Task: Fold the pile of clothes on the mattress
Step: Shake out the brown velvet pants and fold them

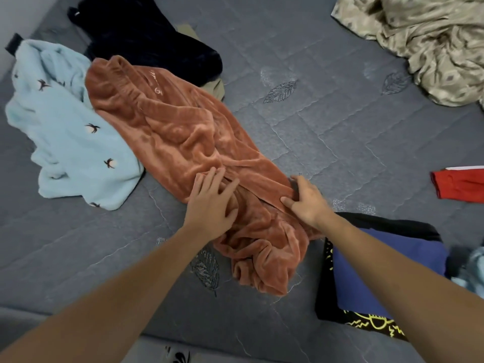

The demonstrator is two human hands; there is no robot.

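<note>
A rust-orange velvet garment (180, 132) lies stretched diagonally across the grey quilted mattress (327, 121), crumpled at its near end. My left hand (212, 203) rests flat on the garment with fingers spread. My right hand (306, 200) pinches the garment's right edge between thumb and fingers. A light blue fleece top (65, 132) with small dark motifs lies to the left, partly under the orange garment. A dark navy garment (152, 40) lies behind them.
A crumpled beige satin cloth (424, 45) fills the far right corner. A red garment (461, 186) pokes in at the right edge. A folded stack with a blue piece (379, 271) on a black printed one sits near my right forearm.
</note>
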